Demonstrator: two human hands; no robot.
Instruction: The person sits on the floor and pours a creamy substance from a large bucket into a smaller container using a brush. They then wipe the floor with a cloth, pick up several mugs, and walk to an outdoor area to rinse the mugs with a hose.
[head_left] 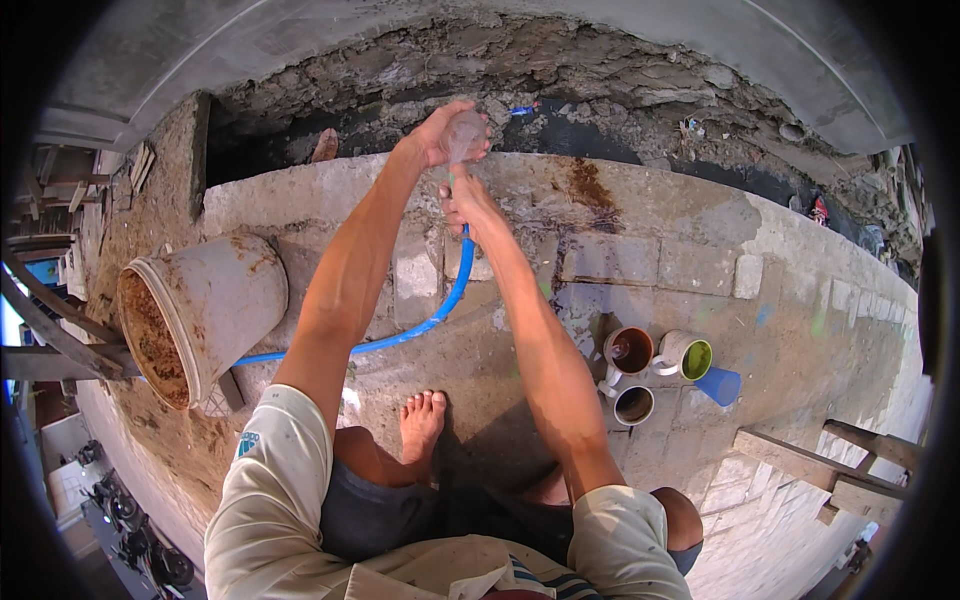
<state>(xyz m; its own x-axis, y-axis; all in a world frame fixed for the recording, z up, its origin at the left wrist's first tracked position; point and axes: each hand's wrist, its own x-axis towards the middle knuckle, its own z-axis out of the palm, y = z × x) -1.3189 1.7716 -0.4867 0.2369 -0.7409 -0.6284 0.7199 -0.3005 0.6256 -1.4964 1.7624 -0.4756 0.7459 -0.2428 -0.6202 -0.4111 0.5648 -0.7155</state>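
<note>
My right hand (468, 203) is closed round the end of a blue hose (463, 275), which curves away to the left under my left arm. Just beyond it, my left hand (438, 132) curls round a see-through, rounded thing (466, 132) that looks like a clear cup. Water from the hose appears to run into it, and the splash blurs its outline. Both hands are over the far edge of the concrete ledge (330, 185), above a dark drain channel (590, 138).
A dirty white bucket (225, 290) lies tipped at the left. At the right stand a brown-lined mug (630, 350), a green-lined mug (695, 358), a dark-lined mug (634, 405) and a blue cup (718, 386). A wooden frame (790, 460) lies farther right. My bare foot (422, 425) is below my hands.
</note>
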